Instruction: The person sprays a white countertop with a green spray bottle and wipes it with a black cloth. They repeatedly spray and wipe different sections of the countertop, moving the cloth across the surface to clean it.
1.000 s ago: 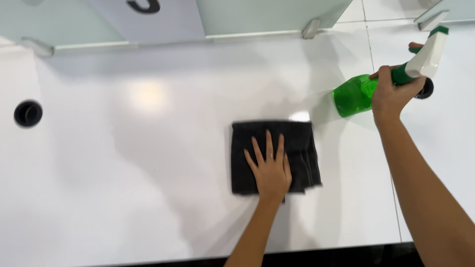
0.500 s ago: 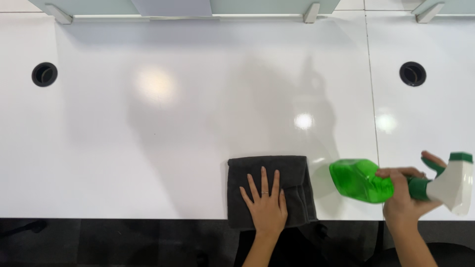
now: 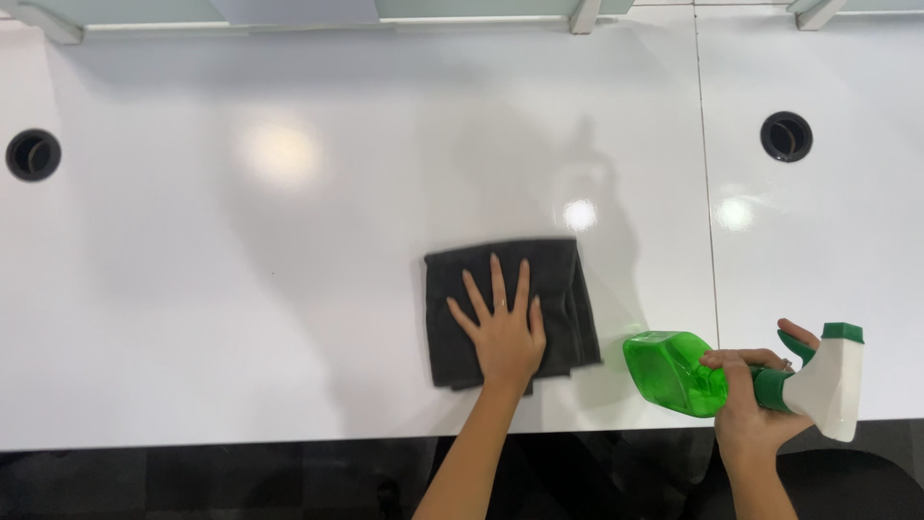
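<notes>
- Fingers of the left hand (image 3: pixel 502 339) are spread flat and fully open, pressed palm-down on a dark grey cloth (image 3: pixel 510 310); nothing is gripped, the hand only bears on the fabric.
- Fingers of the right hand (image 3: pixel 749 404) are closed around the neck of a green spray bottle (image 3: pixel 674 371), with one finger raised by the green trigger below the white spray head (image 3: pixel 828 385).
- Cloth lies folded in a rough square on the white surface (image 3: pixel 241 318), close to the near edge and a little right of its middle; its near hem sits just short of that edge.
- Bottle is held on its side, body pointing left toward the cloth, its base just beside the cloth's near right corner; whether they touch cannot be told. The spray head overhangs the near edge.
- A thin seam (image 3: pixel 707 193) runs from far edge to near edge, right of the cloth, and the bottle lies across its near end.
- Two round cable holes are set in the surface: one near the left edge (image 3: pixel 33 155), one toward the far right (image 3: pixel 785 136), both well apart from the cloth.
- Open surface extends left of the cloth and beyond it to the far edge, where a pale partition rail (image 3: pixel 385 12) stands.
</notes>
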